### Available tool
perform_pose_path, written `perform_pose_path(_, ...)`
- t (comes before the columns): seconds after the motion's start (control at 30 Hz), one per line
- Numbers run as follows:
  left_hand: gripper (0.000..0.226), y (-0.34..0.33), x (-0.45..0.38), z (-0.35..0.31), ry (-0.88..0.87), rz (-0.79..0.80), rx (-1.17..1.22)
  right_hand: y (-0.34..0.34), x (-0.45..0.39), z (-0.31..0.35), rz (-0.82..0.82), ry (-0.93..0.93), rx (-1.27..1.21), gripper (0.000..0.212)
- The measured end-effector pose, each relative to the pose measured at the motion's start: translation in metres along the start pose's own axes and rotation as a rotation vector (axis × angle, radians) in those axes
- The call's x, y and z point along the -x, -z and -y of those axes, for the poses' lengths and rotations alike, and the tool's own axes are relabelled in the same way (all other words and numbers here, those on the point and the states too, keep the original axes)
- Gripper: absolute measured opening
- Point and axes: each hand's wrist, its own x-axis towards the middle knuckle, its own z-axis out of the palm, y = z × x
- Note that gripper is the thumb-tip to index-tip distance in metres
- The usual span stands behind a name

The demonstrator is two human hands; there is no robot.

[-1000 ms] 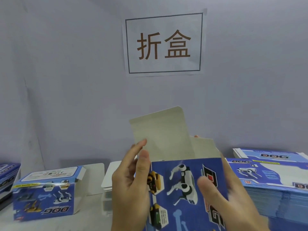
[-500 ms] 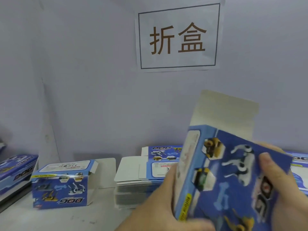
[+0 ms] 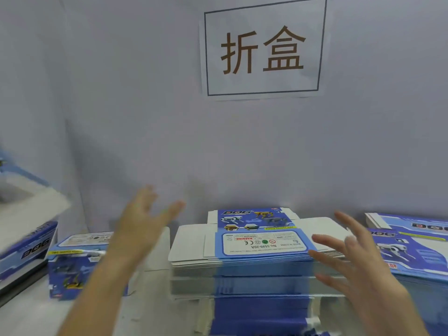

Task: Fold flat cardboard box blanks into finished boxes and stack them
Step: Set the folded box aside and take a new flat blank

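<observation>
Head view: I saw left hand [image 3: 141,224] and right hand [image 3: 358,258], fingers spread, holding nothing, flanking the blank stack [image 3: 254,260] printed "DOG", "WARNING", "No.5599-20A"; wall sign [image 3: 263,48] "折盒" at twelve o'clock.

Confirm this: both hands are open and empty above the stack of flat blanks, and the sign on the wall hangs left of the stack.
Not quite. The left hand and right hand are open and empty by the stack of flat blanks, but the head view shows the sign directly above it, not left.
</observation>
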Motion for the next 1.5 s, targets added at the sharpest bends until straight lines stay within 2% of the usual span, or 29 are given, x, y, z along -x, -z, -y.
perform_pose_path(0.07,0.066,-0.035,0.020,0.015,-0.190,0.156,-0.235,0.002,0.001,-0.007,0.032,0.080,0.155,0.021)
perform_pose_path(0.13,0.076,-0.072,0.035,0.028,-0.249,0.378,-0.523,0.003,0.003,-0.015,0.057,0.134,0.280,0.033)
perform_pose_path(0.23,0.070,-0.095,0.040,0.032,-0.260,0.370,-0.887,0.004,-0.002,-0.026,0.067,0.164,0.340,0.022)
perform_pose_path(0.37,0.076,-0.091,0.049,0.020,-0.287,0.422,-0.892,0.005,-0.008,-0.041,0.069,0.118,0.470,0.033)
perform_pose_path(0.43,0.065,-0.085,0.055,0.014,-0.384,0.410,-0.960,0.004,-0.009,-0.045,0.070,0.086,0.501,0.029)
perform_pose_path(0.53,0.053,-0.077,0.059,0.005,-0.418,0.420,-0.969,0.004,-0.010,-0.049,0.076,0.058,0.530,0.023)
perform_pose_path(0.6,0.043,-0.074,0.059,-0.002,-0.427,0.362,-0.943,0.005,-0.010,-0.049,0.077,0.054,0.527,0.021)
perform_pose_path(0.67,0.035,-0.072,0.057,-0.012,-0.484,0.191,-0.951,0.005,-0.010,-0.047,0.077,0.047,0.500,0.022)
perform_pose_path(0.73,0.041,-0.072,0.052,-0.022,-0.548,-0.047,-0.842,0.004,-0.010,-0.044,0.060,0.057,0.437,0.022)
perform_pose_path(0.8,0.048,-0.072,0.052,-0.037,-0.587,-0.235,-0.591,0.001,-0.010,-0.042,0.020,0.090,0.366,0.021)
perform_pose_path(0.87,0.042,-0.070,0.057,-0.053,-0.607,-0.361,-0.239,-0.002,-0.008,-0.038,-0.044,0.157,0.282,0.017)
perform_pose_path(0.93,0.038,-0.068,0.065,-0.061,-0.565,-0.408,-0.017,-0.002,-0.006,-0.032,-0.097,0.213,0.189,0.027)
perform_pose_path(1.0,0.042,-0.067,0.074,-0.056,-0.407,-0.332,0.089,0.003,-0.003,-0.026,-0.105,0.208,0.060,0.037)
perform_pose_path(1.07,0.047,-0.069,0.082,-0.046,-0.210,-0.130,0.182,0.010,0.000,-0.022,-0.076,0.218,0.021,0.030)
perform_pose_path(1.13,0.040,-0.072,0.085,-0.035,-0.019,0.114,0.325,0.020,0.000,-0.020,-0.070,0.269,-0.012,0.032)
perform_pose_path(1.2,0.033,-0.070,0.082,-0.024,0.066,0.247,0.424,0.029,0.001,-0.015,-0.012,0.210,-0.070,0.031)
perform_pose_path(1.27,0.013,-0.066,0.078,-0.019,0.095,0.241,0.470,0.036,0.001,-0.011,0.167,0.123,-0.067,0.033)
perform_pose_path(1.33,0.039,-0.066,0.076,-0.015,0.085,0.199,0.509,0.043,0.001,-0.011,0.319,0.040,0.002,0.042)
perform_pose_path(1.37,0.042,-0.068,0.075,-0.015,0.066,0.153,0.496,0.043,0.001,-0.011,0.368,0.005,0.032,0.045)
perform_pose_path(1.43,0.036,-0.074,0.080,-0.024,-0.018,0.091,0.455,0.036,0.002,-0.012,0.388,0.049,0.099,0.040)
perform_pose_path(1.5,0.034,-0.080,0.085,-0.029,-0.072,0.058,0.466,0.025,0.005,-0.008,0.316,0.181,0.098,0.029)
